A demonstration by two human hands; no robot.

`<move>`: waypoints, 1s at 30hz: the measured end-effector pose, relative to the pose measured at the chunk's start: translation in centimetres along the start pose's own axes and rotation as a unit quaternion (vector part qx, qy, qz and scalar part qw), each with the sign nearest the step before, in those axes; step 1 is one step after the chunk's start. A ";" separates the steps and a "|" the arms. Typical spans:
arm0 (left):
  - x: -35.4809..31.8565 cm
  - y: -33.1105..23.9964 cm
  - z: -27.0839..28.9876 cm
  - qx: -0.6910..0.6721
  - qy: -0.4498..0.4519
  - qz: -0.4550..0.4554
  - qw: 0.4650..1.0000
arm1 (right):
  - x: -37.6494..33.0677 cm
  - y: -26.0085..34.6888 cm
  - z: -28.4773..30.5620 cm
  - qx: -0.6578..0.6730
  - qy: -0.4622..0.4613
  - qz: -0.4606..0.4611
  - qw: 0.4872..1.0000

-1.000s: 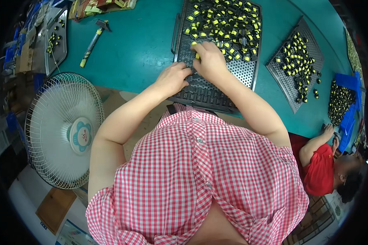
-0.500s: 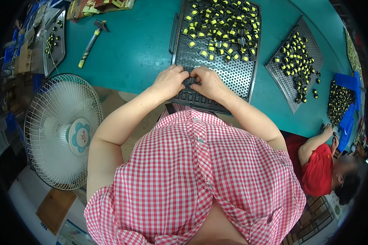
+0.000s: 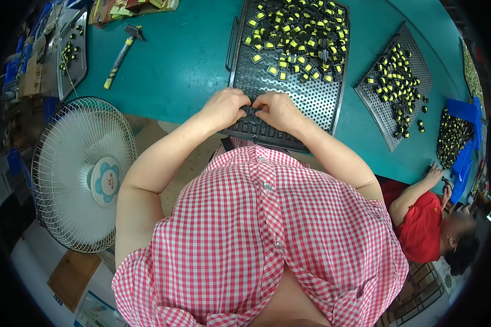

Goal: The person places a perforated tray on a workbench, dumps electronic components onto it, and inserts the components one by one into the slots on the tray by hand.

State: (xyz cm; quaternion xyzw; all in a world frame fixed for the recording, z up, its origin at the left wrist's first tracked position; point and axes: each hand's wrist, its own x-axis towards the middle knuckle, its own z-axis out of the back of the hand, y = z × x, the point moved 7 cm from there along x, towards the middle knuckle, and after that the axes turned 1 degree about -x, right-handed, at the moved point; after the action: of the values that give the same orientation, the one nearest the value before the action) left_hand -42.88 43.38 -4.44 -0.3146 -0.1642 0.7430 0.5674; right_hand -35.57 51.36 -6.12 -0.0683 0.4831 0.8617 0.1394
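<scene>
We see both hands together at the near edge of the perforated metal tray (image 3: 322, 103) on the teal surface (image 3: 180, 71). The left hand (image 3: 225, 107) and the right hand (image 3: 278, 109) curl their fingers around one small dark part (image 3: 252, 111), so each grip is nearly closed on it. We judge this part light, stiff and a little fiddly; it is better pinched by its sides. Many yellow-and-black parts (image 3: 297, 38) lie farther up the tray.
</scene>
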 end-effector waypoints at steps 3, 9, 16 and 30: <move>-0.2 0.1 -0.3 -0.011 0.005 0.002 1.000 | 0.0 0.0 -0.1 0.005 -0.001 0.003 1.000; -0.4 -0.1 -0.2 -0.016 0.024 0.018 0.999 | 0.2 0.1 0.2 0.001 0.001 -0.016 1.000; -0.3 -0.1 -0.3 -0.032 0.039 0.047 0.998 | 0.5 -0.3 0.4 0.029 0.034 -0.031 0.999; -0.5 -0.2 -0.1 0.034 -0.025 -0.019 0.999 | 0.7 -1.0 0.1 0.056 0.065 -0.047 0.995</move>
State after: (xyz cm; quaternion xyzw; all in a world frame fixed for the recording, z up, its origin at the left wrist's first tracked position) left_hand -42.53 43.00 -4.26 -0.2735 -0.1591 0.7449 0.5874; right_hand -35.96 52.02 -7.05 -0.1393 0.5348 0.8195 0.1517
